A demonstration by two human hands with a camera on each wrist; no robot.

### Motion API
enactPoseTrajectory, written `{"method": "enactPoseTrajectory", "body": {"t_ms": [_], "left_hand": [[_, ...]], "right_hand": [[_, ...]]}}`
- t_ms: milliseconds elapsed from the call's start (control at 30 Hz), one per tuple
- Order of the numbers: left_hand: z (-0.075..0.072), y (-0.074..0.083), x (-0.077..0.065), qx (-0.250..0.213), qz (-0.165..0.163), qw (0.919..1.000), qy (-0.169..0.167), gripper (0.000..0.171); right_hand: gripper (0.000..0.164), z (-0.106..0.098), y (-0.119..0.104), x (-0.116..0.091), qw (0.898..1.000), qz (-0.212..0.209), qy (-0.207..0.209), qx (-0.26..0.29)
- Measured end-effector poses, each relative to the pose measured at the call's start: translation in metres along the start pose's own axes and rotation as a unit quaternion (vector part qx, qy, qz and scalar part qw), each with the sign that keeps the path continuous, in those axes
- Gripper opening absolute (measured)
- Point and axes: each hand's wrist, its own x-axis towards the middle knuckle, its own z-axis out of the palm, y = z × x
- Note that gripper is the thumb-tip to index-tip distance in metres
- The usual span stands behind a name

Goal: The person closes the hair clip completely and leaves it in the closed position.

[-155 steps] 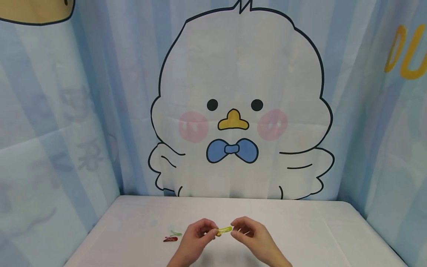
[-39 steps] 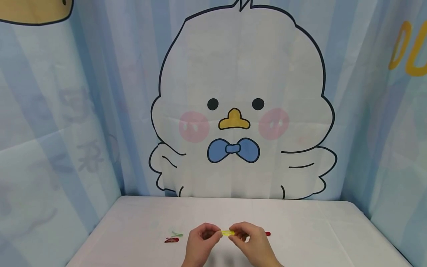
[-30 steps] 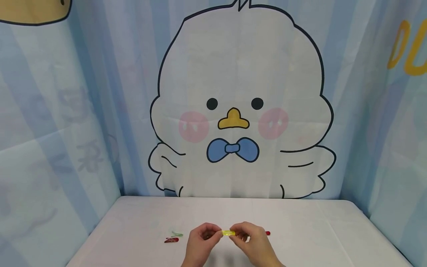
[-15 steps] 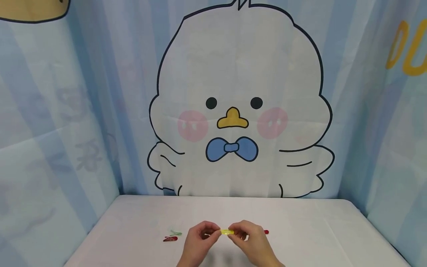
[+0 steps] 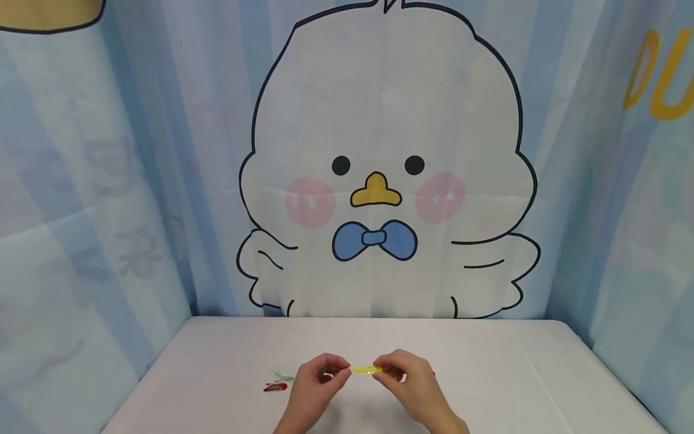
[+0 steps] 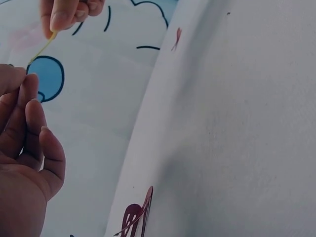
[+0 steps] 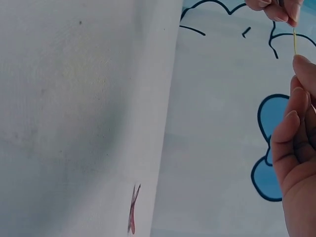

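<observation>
In the head view, the right hand pinches the right end of a yellow hair clip; the left hand, fingers curled, is at its left end, any grip unclear. Left wrist view: the clip slants between both hands. Right wrist view: it spans their fingertips.

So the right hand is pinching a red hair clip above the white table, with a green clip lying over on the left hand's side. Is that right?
Almost: the hair clip pinched by the right hand is yellow, not red, as the head view shows. The rest stands.
</observation>
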Motion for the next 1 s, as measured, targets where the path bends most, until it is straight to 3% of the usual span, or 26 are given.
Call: {"method": "enactPoseTrajectory", "body": {"t_ms": [367, 1000], "left_hand": [[-0.018, 0.001, 0.003, 0.025, 0.008, 0.9996, 0.009, 0.013], [-0.054, -0.008, 0.001, 0.063, -0.012, 0.9978, 0.019, 0.021]], "right_hand": [[0.020, -0.004, 0.004, 0.002, 1.000, 0.016, 0.004, -0.014], [0.016, -0.024, 0.019, 0.003, 0.993, 0.107, -0.010, -0.045]]}}
